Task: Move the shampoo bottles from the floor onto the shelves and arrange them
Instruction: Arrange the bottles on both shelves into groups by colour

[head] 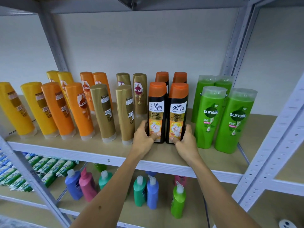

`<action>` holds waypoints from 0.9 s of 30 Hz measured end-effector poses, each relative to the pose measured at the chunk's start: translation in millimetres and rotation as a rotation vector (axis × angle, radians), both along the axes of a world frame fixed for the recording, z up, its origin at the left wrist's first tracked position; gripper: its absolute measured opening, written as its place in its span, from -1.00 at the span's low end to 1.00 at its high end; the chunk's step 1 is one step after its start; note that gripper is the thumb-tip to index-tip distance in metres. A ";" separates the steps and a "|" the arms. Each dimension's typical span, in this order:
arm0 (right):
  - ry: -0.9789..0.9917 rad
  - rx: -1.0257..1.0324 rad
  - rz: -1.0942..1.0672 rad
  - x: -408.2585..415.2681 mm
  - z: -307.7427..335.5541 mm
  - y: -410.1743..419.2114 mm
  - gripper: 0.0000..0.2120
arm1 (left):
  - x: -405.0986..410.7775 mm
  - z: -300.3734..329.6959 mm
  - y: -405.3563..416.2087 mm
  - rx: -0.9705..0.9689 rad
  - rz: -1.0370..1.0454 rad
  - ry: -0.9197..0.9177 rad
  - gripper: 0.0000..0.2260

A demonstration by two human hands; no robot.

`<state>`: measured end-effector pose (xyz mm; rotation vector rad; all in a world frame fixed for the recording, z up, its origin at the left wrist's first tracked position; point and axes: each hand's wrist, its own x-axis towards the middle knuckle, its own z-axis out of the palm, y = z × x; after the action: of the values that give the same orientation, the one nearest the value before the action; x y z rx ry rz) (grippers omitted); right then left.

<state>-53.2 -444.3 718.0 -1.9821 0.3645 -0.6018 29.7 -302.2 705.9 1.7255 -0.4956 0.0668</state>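
Observation:
Two black Safi Shayla shampoo bottles with orange caps stand side by side at the front of the wooden shelf [213,155]. My left hand [144,134] grips the base of the left black bottle [157,107]. My right hand [185,137] grips the base of the right black bottle [177,109]. Two more black bottles [179,77] stand behind them. Green Sunsilk bottles [233,119] stand to the right. Gold bottles [126,112], orange bottles [80,111] and yellow bottles [36,107] stand upside down on their caps to the left.
Grey metal uprights [269,158] frame the shelf on both sides. The lower shelf holds blue, pink, teal and green pump bottles [152,191] and rows of green and blue packets [41,168] at the left.

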 end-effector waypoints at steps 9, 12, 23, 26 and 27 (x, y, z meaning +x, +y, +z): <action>0.004 0.007 0.004 -2.4 2.6 1.4 -0.55 | -1.4 1.3 -0.3 0.025 0.009 -0.011 -0.55; 0.010 0.011 0.000 -2.1 2.7 1.3 -0.55 | -1.4 1.6 -0.1 0.020 0.014 -0.006 -0.54; 0.024 0.012 -0.069 -9.3 1.3 3.0 -0.45 | -8.6 2.3 2.7 0.104 0.049 -0.005 -0.57; 0.037 0.020 -0.105 -25.2 -2.4 6.0 -0.42 | -15.3 -0.7 4.3 0.132 0.118 0.026 -0.44; 0.037 0.018 -0.119 -31.4 -4.1 7.6 -0.43 | -19.5 -1.5 5.2 0.120 0.145 0.048 -0.40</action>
<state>-84.6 -436.7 713.9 -1.9663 0.5120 -0.6350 10.2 -297.0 704.3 1.8744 -0.3437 0.1010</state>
